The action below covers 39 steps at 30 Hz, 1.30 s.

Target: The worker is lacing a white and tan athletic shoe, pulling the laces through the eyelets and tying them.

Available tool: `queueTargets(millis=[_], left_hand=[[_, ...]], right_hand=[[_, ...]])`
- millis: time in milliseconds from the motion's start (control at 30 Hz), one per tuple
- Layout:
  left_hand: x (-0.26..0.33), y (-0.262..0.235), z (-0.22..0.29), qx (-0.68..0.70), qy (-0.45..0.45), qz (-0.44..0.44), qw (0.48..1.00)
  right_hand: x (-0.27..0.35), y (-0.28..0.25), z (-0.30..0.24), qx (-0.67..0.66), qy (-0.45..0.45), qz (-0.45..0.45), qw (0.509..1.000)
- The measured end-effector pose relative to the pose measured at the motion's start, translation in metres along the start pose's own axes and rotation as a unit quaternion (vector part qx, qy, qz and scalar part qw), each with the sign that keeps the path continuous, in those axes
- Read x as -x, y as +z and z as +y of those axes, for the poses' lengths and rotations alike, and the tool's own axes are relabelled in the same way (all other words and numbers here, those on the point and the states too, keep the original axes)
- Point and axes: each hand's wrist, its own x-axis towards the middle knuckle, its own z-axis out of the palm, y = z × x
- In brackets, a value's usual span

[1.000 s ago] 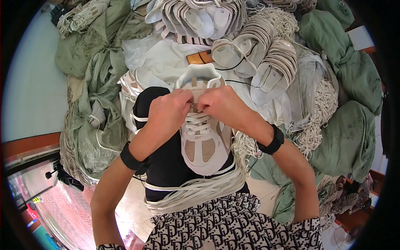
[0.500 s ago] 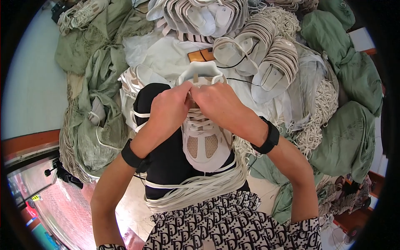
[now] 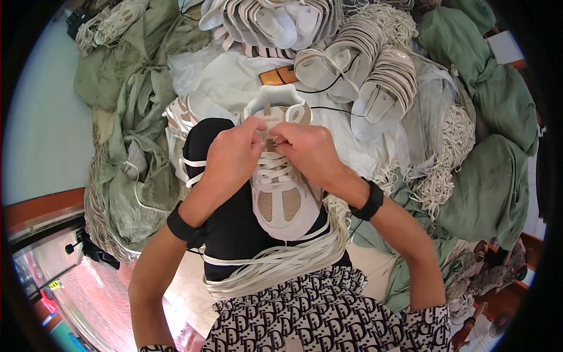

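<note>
A beige and white sneaker (image 3: 285, 202) with tan mesh panels rests on my black-clad lap, its toe toward me. Pale shoelaces (image 3: 274, 169) criss-cross its front below the tongue (image 3: 271, 119). Over the upper eyelets on the left side, my left hand (image 3: 233, 151) is closed, thumb and fingers pinched on the lace. Opposite it, my right hand (image 3: 311, 148) pinches at the lace on the right side, with a small gap between the two hands. The fingers hide most of the lace they hold. A bundle of loose cream laces (image 3: 281, 261) lies across my thighs.
Stacked shoe uppers (image 3: 275, 26) stand at the far side, with more rows (image 3: 390, 82) to the right. An orange-brown flat object (image 3: 278, 76) lies on white sheeting. Green sacks (image 3: 478, 182) and tangled laces (image 3: 448, 146) are at right; green cloth (image 3: 141, 193) at left.
My hands have moved apart from each other and slightly toward me, uncovering the tongue. The view has shifted a little.
</note>
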Motion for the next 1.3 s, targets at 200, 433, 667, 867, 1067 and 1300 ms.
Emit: queueTargets(millis=[200,433,667,867,1067,1300], left_hand=[[0.005,0.005,0.003,0.034,-0.01,0.018,0.999],[0.007,0.008,0.0,0.073,-0.043,0.029,0.996],[0.018,0.01,0.002,0.102,-0.033,0.059,0.992],[0.015,0.012,0.0,0.174,-0.055,0.065,0.981],[0.013,0.005,0.011,0.265,-0.149,0.025,0.952],[0.008,0.0,0.017,0.282,-0.205,0.028,0.937]], right_hand=[[-0.004,-0.007,0.003,0.024,-0.001,-0.03,0.999],[-0.005,0.007,0.009,-0.028,-0.047,0.007,0.998],[-0.005,-0.005,0.002,0.108,-0.083,-0.018,0.991],[-0.012,-0.002,-0.003,0.027,0.034,-0.066,0.997],[-0.008,-0.004,-0.007,-0.074,0.113,-0.056,0.989],[-0.012,-0.007,-0.002,-0.084,0.116,-0.078,0.987]])
